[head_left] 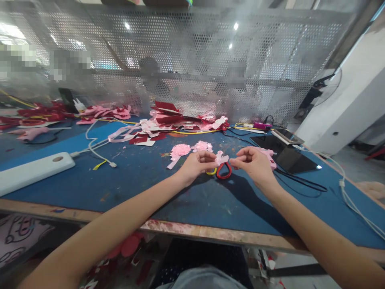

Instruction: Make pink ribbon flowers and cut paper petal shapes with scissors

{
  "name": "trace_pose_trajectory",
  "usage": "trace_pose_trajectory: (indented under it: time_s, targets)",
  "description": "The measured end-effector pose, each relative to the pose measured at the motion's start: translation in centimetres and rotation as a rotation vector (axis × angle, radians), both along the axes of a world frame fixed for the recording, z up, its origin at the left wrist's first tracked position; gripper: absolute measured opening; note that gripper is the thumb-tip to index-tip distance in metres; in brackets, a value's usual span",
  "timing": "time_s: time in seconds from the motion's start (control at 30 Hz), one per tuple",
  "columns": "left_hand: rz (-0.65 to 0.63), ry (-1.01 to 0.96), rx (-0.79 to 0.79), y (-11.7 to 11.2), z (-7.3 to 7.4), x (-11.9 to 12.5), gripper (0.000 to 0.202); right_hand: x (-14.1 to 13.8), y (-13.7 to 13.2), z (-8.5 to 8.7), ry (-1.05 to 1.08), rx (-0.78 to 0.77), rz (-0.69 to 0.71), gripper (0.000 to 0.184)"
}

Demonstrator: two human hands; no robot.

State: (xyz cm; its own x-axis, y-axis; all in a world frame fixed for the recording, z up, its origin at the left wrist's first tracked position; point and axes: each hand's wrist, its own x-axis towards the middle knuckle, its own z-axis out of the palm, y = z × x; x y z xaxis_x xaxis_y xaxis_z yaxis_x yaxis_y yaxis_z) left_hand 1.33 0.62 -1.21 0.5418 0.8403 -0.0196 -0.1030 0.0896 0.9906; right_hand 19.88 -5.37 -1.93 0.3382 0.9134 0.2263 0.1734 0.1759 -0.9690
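Observation:
My left hand (197, 163) and my right hand (252, 162) meet over the blue table top (144, 188), fingers pinched together on a small pink paper piece (221, 158) held between them. Just below the hands lie scissors with red and yellow handle loops (224, 171). Two pink paper flowers (180, 151) (202, 146) rest on the table just beyond my left hand. A pink object (270, 157) shows behind my right hand; I cannot make out what it is.
A pile of red and pink paper scraps (168, 120) runs along the back of the table. A white power strip (33, 170) with cables lies at the left. A black tablet (285, 156) and a phone (287, 136) sit at the right. A perforated metal screen (192, 60) stands behind.

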Motion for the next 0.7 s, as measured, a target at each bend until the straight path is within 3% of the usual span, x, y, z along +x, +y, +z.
trace_pose_trajectory:
  time_s: [0.2,0.33,0.4,0.47,0.57,0.7]
  targets:
    - [0.043,-0.082,-0.083,0.4,0.0,0.0,0.039,-0.4,-0.1,-0.2,0.153,-0.034,0.117,0.04]
    - [0.028,-0.103,-0.066,0.6,-0.4,-0.1,0.039,-0.3,-0.2,-0.1,0.062,-0.084,0.144,0.029]
    - [0.012,-0.084,-0.035,0.7,-0.5,-0.2,0.039,-0.3,-0.2,-0.2,-0.158,-0.07,0.103,0.027]
    - [0.006,-0.036,0.013,0.6,-0.6,-0.2,0.04,-0.6,-0.1,-0.5,-0.515,-0.009,0.103,0.026]
    - [0.036,0.005,0.116,0.6,-0.4,-0.2,0.042,-1.4,0.1,-1.0,-1.006,0.083,0.248,0.021]
    - [0.133,-0.03,0.286,0.8,-0.1,-0.4,0.04,-1.8,0.0,-0.7,-1.296,0.072,0.318,0.026]
